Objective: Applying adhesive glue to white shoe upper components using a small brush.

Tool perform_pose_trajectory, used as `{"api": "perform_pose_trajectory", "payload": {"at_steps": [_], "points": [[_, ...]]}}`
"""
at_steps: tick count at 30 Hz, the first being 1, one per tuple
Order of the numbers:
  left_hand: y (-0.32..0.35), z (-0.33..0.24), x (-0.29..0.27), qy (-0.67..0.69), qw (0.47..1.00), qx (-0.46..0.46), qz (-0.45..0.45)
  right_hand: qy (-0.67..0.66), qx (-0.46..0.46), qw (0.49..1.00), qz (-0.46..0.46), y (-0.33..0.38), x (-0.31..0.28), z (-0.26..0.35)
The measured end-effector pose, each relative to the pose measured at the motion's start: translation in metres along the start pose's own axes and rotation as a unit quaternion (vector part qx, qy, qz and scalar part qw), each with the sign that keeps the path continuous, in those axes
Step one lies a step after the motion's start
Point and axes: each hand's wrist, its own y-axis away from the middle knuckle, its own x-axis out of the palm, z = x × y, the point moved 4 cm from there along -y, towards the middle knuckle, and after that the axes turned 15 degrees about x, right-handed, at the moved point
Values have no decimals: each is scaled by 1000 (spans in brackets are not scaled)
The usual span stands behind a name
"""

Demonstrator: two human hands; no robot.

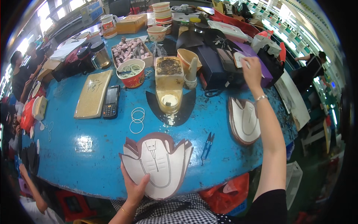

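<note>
Head view: a blue counter (pixel 67 156), scuffed with dark marks, fills most of the scene. At its near edge, in front of the person's body, is the largest thing in hand, a stack of white, brown-edged cut pieces (pixel 164 168) with dark lines drawn on the top one. The left hand (pixel 135 189) grips this stack at its left side, thumb laid over the top piece and the other fingers mostly hidden beneath. A yellowed, stained container (pixel 169 82) stands beyond it on a black sheet, with a round dish at its foot. A second stack of similar pieces (pixel 246 119) lies to the right, partly covered by the right forearm. Left of the container lies a tan book (pixel 92 95); far right of it stands a dark blue box (pixel 212 67). The right hand (pixel 251 71) reaches out near that box, its fingers bent at a small white piece (pixel 237 59); I cannot tell whether they are closed on it. Smaller still are a red tub of bands (pixel 136 79), a keypad handset (pixel 111 100) beside the book, blue-handled snips (pixel 207 147) between the two stacks, and overlapping white rings (pixel 137 118).
</note>
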Motion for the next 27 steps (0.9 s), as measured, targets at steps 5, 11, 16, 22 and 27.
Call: {"api": "perform_pose_trajectory", "payload": {"at_steps": [5,11,16,22,27], "points": [[2,4,0,2,1000,-9,-2,259,27,959,111,-6,38,60],[1,1,1,17,1000,-10,8,376,154,872,273,-31,49,72],[1,3,-2,10,1000,-4,8,374,177,861,297,-43,58,65],[-1,5,0,17,1000,2,20,292,128,882,346,-44,67,47],[0,2,-2,35,999,-20,12,240,94,904,342,-37,62,51]]}}
